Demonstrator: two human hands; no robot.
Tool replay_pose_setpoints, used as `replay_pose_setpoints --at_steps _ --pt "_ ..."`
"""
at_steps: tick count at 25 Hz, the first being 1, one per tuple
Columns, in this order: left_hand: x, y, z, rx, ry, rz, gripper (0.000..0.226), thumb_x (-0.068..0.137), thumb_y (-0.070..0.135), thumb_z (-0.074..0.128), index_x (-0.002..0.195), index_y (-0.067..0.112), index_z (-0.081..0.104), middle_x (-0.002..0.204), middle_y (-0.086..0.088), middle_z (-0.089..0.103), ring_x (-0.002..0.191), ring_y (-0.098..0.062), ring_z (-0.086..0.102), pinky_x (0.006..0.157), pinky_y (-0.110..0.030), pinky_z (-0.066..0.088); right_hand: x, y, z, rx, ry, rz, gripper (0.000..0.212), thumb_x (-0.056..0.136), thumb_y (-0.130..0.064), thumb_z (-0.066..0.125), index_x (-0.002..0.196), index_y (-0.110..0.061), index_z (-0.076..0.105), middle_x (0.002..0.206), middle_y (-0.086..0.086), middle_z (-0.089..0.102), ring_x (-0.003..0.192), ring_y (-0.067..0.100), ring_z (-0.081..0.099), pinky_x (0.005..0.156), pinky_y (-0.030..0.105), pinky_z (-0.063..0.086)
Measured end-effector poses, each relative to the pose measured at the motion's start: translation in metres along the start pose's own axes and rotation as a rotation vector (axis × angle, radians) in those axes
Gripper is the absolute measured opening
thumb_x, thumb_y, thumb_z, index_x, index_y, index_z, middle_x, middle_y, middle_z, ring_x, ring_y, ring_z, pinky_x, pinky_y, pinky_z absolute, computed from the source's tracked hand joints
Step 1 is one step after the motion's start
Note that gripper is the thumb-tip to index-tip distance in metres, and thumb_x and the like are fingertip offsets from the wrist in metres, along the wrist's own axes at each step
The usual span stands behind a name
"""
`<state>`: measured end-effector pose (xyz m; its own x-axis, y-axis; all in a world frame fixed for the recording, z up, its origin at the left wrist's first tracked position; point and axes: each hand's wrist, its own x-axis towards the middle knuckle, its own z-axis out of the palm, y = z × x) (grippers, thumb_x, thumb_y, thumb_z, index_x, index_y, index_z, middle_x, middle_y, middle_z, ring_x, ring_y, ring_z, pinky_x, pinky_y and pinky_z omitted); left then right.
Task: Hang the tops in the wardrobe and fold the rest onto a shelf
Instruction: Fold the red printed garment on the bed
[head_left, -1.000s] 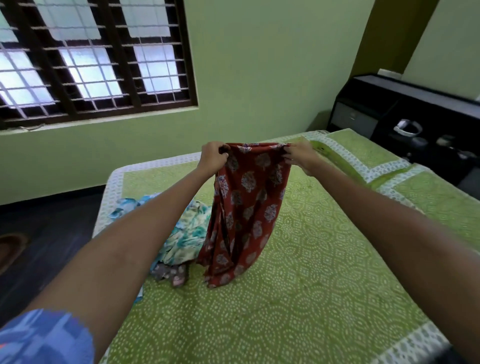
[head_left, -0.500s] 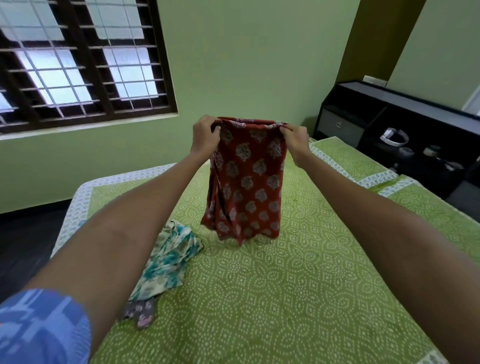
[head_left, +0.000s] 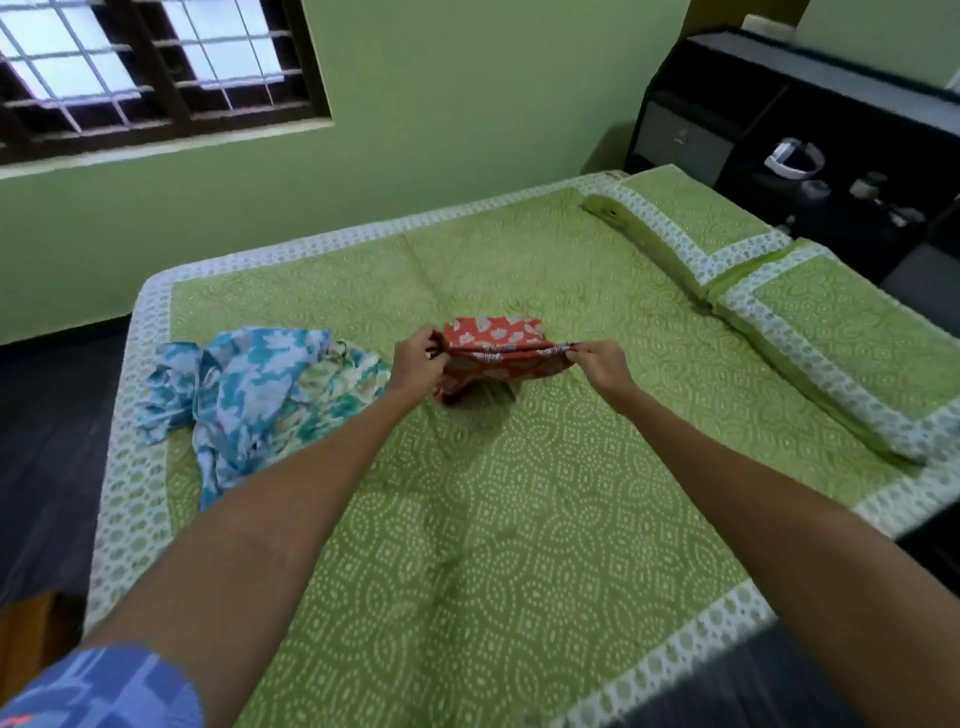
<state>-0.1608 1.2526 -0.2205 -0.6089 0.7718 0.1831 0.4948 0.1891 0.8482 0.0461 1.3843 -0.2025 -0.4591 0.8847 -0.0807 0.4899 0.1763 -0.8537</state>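
A red floral garment (head_left: 498, 353) hangs low over the middle of the green bed (head_left: 519, 519), its waistband stretched flat between my hands. My left hand (head_left: 418, 358) grips the band's left end and my right hand (head_left: 597, 361) pinches its right end. The cloth below the band is bunched and its lower part touches the bedspread. A crumpled blue and cream floral garment (head_left: 249, 400) lies on the bed to the left of my left hand.
Two green pillows (head_left: 779, 312) lie along the bed's right side. A dark headboard unit (head_left: 805, 156) with small items stands at the back right. A barred window (head_left: 145, 73) is in the green wall behind. Dark floor runs along the bed's left edge.
Both hands have dropped from chest height down to the bedspread, carrying the red garment. It hung full length before and now bunches on the bed.
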Motion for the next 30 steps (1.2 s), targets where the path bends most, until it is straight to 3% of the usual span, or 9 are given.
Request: replay_pose_setpoints --at_steps 3,5,9,12,15,18,23,27,30 --pt "-0.076 -0.047 0.021 0.042 -0.112 -0.083 0.018 0.075 -0.012 0.061 0.093 -0.009 0.06 0.086 -0.017 0.064 0.082 -0.016 0.056 0.074 -0.017 0.05 -0.063 0.059 0.019 -0.126 -0.134 0.127 0.019 0.087 -0.003 0.057 0.074 -0.007 0.07 0.05 -0.01 0.045 0.052 0.004 0.036 0.045 0.012 0.031" --pt "-0.129 -0.075 0.032 0.057 -0.171 -0.164 0.019 0.075 -0.01 0.064 0.094 -0.008 0.061 0.088 -0.019 0.066 0.082 -0.017 0.057 0.075 -0.021 0.047 -0.105 0.1 0.031 -0.237 -0.246 0.166 0.028 0.087 -0.005 0.057 0.06 -0.004 0.064 0.049 -0.003 0.045 0.051 0.01 0.037 0.043 0.017 0.025" --pt "-0.223 -0.115 0.048 0.041 -0.286 -0.283 0.018 0.075 -0.014 0.062 0.092 -0.008 0.062 0.088 -0.017 0.065 0.082 -0.019 0.057 0.07 -0.017 0.043 -0.182 0.174 0.056 -0.461 -0.504 0.135 0.021 0.091 -0.007 0.053 0.096 0.006 0.07 0.092 0.025 0.068 0.081 0.026 0.061 0.062 0.027 0.029" --pt "-0.281 -0.153 0.066 0.044 -0.358 -0.38 0.017 0.076 -0.014 0.061 0.091 -0.008 0.061 0.088 -0.015 0.065 0.082 -0.02 0.058 0.067 -0.013 0.043 -0.233 0.231 0.086 -0.595 -0.509 0.146 0.025 0.093 -0.015 0.049 0.104 -0.001 0.067 0.107 0.021 0.066 0.096 0.034 0.062 0.075 0.032 0.042" --pt "-0.326 -0.198 0.091 0.087 -0.425 -0.49 0.015 0.077 -0.01 0.062 0.091 -0.003 0.062 0.091 -0.017 0.067 0.088 -0.025 0.062 0.076 -0.026 0.048 -0.275 0.294 0.121 -0.725 -0.524 0.123 0.03 0.093 -0.021 0.043 0.114 -0.012 0.062 0.113 0.014 0.064 0.096 0.036 0.061 0.075 0.038 0.049" --pt "-0.351 -0.23 0.11 0.173 -0.571 -0.582 0.017 0.078 -0.005 0.059 0.092 0.004 0.065 0.088 -0.009 0.064 0.086 -0.02 0.06 0.064 -0.018 0.042 -0.295 0.323 0.142 -0.826 -0.629 0.175 0.034 0.09 -0.016 0.041 0.12 -0.011 0.057 0.122 0.011 0.058 0.103 0.033 0.057 0.082 0.037 0.049" --pt "-0.319 -0.268 0.133 0.172 -0.247 -0.814 0.037 0.08 0.016 0.067 0.113 0.003 0.057 0.109 -0.007 0.058 0.1 -0.023 0.056 0.084 -0.031 0.046 -0.246 0.318 0.189 -0.63 -0.454 0.064 0.025 0.093 -0.015 0.046 0.096 -0.006 0.069 0.104 0.008 0.064 0.094 0.026 0.058 0.073 0.029 0.042" --pt "-0.252 -0.278 0.152 -0.2 -0.269 -1.069 0.021 0.091 0.02 0.057 0.106 0.007 0.063 0.089 -0.004 0.064 0.091 -0.025 0.062 0.081 -0.033 0.049 -0.166 0.292 0.242 -0.375 -0.378 0.123 0.02 0.093 -0.009 0.049 0.103 -0.004 0.066 0.102 0.005 0.062 0.087 0.011 0.051 0.078 0.022 0.043" --pt "-0.21 -0.296 0.168 -0.406 -0.067 -1.16 0.031 0.085 0.026 0.063 0.107 0.005 0.065 0.105 -0.011 0.067 0.099 -0.026 0.062 0.094 -0.035 0.047 -0.107 0.268 0.282 -0.16 -0.271 0.094 0.02 0.09 -0.003 0.052 0.104 -0.002 0.066 0.102 0.008 0.066 0.085 0.012 0.056 0.081 0.021 0.047"
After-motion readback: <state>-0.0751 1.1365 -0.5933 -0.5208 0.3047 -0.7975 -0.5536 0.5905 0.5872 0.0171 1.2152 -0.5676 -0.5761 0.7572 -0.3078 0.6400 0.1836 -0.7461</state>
